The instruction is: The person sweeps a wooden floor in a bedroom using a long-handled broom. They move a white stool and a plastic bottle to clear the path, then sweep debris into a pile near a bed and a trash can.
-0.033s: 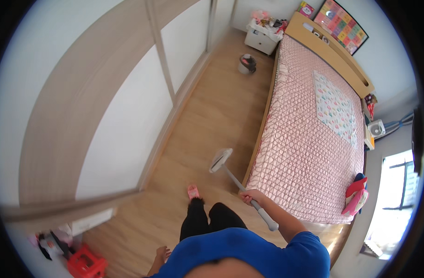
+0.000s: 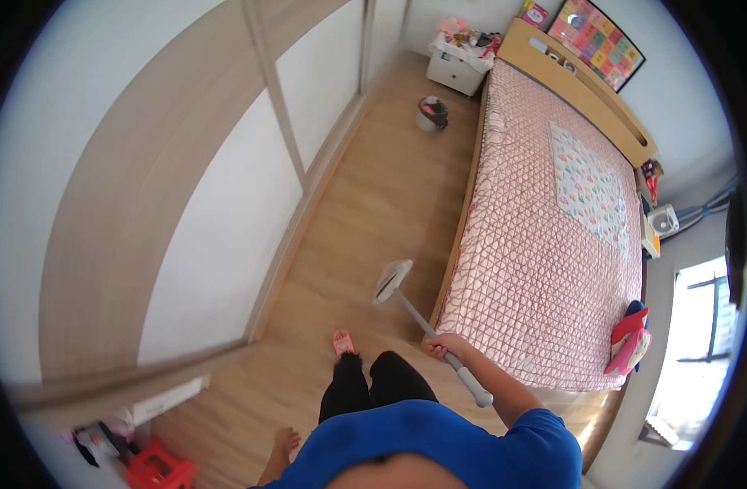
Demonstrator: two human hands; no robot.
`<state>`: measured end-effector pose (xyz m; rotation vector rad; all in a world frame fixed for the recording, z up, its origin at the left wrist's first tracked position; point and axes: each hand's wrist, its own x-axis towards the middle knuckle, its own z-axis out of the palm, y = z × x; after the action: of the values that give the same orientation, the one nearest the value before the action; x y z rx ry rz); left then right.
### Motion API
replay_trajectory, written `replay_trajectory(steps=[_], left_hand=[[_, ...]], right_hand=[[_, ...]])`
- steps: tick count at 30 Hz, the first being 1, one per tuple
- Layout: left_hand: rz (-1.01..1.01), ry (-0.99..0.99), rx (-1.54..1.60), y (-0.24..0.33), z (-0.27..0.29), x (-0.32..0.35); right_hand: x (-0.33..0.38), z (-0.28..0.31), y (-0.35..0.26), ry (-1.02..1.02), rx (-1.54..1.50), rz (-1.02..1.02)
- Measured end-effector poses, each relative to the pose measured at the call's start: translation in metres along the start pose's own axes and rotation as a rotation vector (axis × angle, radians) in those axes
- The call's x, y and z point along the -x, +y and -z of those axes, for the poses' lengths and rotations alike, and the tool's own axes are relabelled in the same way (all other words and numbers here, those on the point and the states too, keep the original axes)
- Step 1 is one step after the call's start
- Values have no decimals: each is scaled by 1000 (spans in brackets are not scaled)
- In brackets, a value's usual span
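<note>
My right hand (image 2: 447, 346) is wrapped around the grey pole of a flat mop (image 2: 415, 313), beside the near left corner of the bed. The mop's pale head (image 2: 392, 281) is tilted over the wooden floor, slightly blurred; I cannot tell whether it touches. The thick light-grey grip end (image 2: 472, 386) points back along my right forearm. Low by my left side hangs my left hand (image 2: 286, 444), with its fingers apart and nothing in it. A pink slipper (image 2: 343, 341) shows on one foot, left of the mop.
A bed (image 2: 537, 285) with a pink quilted cover runs along the right. Sliding wardrobe doors (image 2: 218, 236) line the left. Up the aisle stand a small bin (image 2: 431, 114) and a white bedside cabinet (image 2: 456, 72). A red plastic stool (image 2: 159, 467) is at the lower left.
The mop head has shifted very slightly to the right. The whole view has moved a little. My right hand keeps its grip, and my left hand stays low and open.
</note>
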<state>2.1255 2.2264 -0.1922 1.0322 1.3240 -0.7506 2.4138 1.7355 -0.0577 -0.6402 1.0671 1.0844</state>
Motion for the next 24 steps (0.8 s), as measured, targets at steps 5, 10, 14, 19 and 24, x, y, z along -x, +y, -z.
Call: replay_trajectory(steps=[5,10,14,19,24], left_hand=[[-315,12,-99,239,-103,8],[-526,-52,-167,398,-228,22],[-419,-93,-192,446,-279,9],[-447,-170,-752,458,-292,-17],[-209,-91,-688,524,-354,-15]], right_hand=[[49,-11,-75,119,-3,199],[62,-11,-182,138,84,311],[66,-40,-280,204,162,403],[58,-75,-416,151,342,392],[50,-109,-543,176,402,376]])
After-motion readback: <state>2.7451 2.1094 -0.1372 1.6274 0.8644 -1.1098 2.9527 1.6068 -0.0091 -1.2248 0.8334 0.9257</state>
